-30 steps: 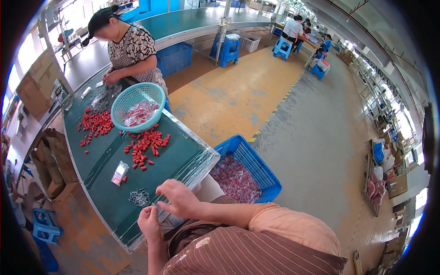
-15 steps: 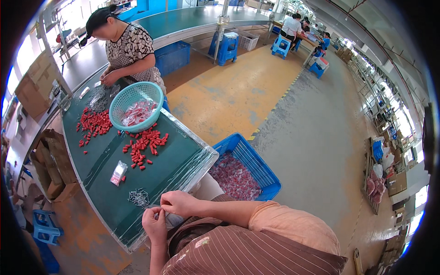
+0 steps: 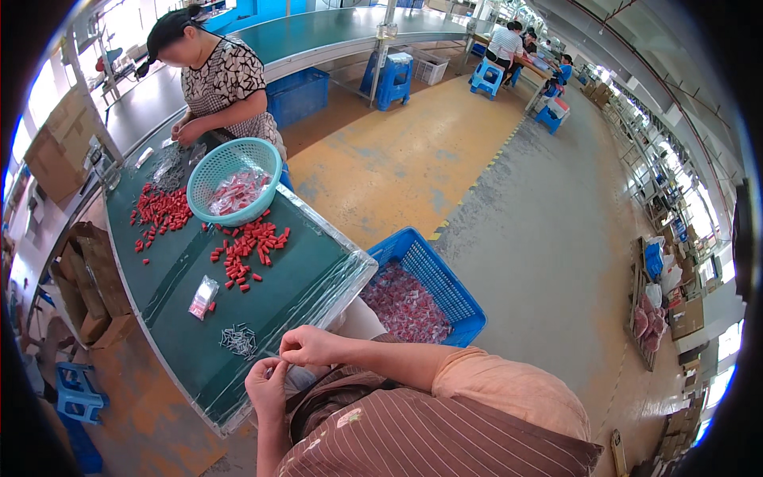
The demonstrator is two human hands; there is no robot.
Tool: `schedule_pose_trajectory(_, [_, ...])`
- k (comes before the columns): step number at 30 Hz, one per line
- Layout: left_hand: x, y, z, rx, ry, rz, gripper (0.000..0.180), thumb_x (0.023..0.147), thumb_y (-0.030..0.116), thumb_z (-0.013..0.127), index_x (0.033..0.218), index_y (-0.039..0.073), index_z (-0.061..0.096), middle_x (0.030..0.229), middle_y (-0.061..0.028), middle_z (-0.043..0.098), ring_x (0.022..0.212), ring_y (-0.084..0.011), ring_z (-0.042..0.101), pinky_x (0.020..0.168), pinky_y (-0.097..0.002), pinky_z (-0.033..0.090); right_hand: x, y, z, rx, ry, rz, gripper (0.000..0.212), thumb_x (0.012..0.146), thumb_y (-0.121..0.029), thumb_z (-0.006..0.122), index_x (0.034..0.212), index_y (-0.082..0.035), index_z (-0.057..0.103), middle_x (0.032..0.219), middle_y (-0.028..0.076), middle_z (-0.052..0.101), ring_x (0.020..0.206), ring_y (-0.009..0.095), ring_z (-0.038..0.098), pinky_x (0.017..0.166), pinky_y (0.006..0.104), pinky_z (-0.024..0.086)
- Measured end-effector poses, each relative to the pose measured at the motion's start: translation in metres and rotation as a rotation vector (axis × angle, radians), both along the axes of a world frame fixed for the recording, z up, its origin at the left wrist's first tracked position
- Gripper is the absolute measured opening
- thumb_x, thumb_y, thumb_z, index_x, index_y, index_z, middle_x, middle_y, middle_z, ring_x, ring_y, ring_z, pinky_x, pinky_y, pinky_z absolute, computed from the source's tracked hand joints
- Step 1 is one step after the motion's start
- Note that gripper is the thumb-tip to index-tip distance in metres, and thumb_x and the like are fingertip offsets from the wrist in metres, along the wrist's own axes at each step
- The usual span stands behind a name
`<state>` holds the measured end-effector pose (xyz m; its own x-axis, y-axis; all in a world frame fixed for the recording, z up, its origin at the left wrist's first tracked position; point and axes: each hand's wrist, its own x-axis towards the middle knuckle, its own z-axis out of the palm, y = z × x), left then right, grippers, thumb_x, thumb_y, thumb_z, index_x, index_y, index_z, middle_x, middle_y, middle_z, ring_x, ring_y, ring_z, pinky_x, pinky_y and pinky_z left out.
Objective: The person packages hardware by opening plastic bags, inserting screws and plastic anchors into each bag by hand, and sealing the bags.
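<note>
"What's nearest?"

"Two bare hands, at the near right edge of the green bench. The left hand is lower and nearer; the right hand is just beyond it, to its right."

"And the grip?"

"Pinched closed on both, thumb to finger, with the fingertips almost meeting. Whatever may be between them is too small for me to tell."

"Where are the metal pins?"

"The metal pins lie in a loose heap on the bench, just beyond the hands and a little left."

"Anything off to the right?"

"A blue crate, lower than the bench and beside its right edge, holding many clear and red packets."

"Further along the bench?"

"A clear plastic packet, pinkish at its near end, then a scatter of red caps. Beyond those stands a turquoise basket with bagged red pieces inside. Left of it is a second red heap, and past that a grey heap."

"Who's at the far end?"

"A co-worker in a patterned top and dark cap, head bent, hands close together over the bench."
</note>
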<state>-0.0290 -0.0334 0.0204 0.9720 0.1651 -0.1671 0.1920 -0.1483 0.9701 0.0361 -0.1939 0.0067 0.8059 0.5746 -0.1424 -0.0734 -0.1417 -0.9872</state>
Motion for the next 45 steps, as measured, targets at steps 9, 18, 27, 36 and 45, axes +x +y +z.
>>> schedule_pose_trajectory(9, [-0.015, 0.008, 0.003, 0.07, 0.016, 0.007, 0.009, 0.077, 0.004, 0.07, 0.081, -0.003, 0.066, 0.075, -0.0042, 0.065, 0.071, -0.0099, 0.059, 0.065, -0.024, 0.047, -0.007, 0.006, 0.01, -0.036, 0.012, 0.063, 0.019, 0.082, -0.017, 0.065, 0.087, 0.001, 0.065, 0.071, 0.005, 0.064, 0.066, 0.011, 0.058, 0.06, 0.0275, 0.049])
schedule_pose_trajectory(18, [0.002, -0.009, 0.026, -0.03, 0.087, -0.002, 0.011, 0.079, 0.01, 0.069, 0.082, -0.001, 0.067, 0.075, -0.0019, 0.065, 0.072, -0.0064, 0.056, 0.066, -0.0222, 0.046, -0.001, -0.008, 0.022, -0.053, 0.056, -0.055, 0.014, 0.08, -0.011, 0.063, 0.085, 0.001, 0.066, 0.071, 0.005, 0.064, 0.063, 0.01, 0.059, 0.056, 0.0271, 0.048])
schedule_pose_trajectory(27, [-0.008, -0.004, 0.017, -0.331, 0.165, 0.124, 0.007, 0.08, 0.005, 0.07, 0.083, 0.002, 0.065, 0.078, 0.0027, 0.061, 0.069, -0.0034, 0.052, 0.061, -0.0187, 0.042, -0.007, -0.003, 0.023, -0.092, 0.032, -0.05, 0.014, 0.082, -0.01, 0.062, 0.087, 0.003, 0.063, 0.072, 0.005, 0.064, 0.066, 0.009, 0.058, 0.059, 0.0265, 0.048])
schedule_pose_trajectory(36, [-0.011, -0.007, 0.009, 0.155, -0.133, 0.049, 0.011, 0.083, 0.011, 0.063, 0.084, 0.001, 0.057, 0.081, -0.0019, 0.059, 0.073, -0.0075, 0.05, 0.064, -0.025, 0.044, -0.003, -0.001, 0.034, 0.0, 0.252, 0.118, 0.013, 0.083, -0.008, 0.061, 0.087, 0.004, 0.061, 0.073, 0.003, 0.061, 0.065, 0.009, 0.056, 0.059, 0.0252, 0.046])
schedule_pose_trajectory(45, [-0.012, 0.009, -0.012, -0.149, 0.028, 0.159, 0.008, 0.087, 0.009, 0.058, 0.087, 0.001, 0.056, 0.078, -0.0017, 0.06, 0.075, -0.008, 0.058, 0.068, -0.0237, 0.047, 0.022, 0.016, 0.011, -0.206, 0.099, 0.21, 0.01, 0.083, -0.005, 0.06, 0.09, 0.002, 0.063, 0.077, 0.001, 0.061, 0.07, 0.006, 0.053, 0.063, 0.0223, 0.044])
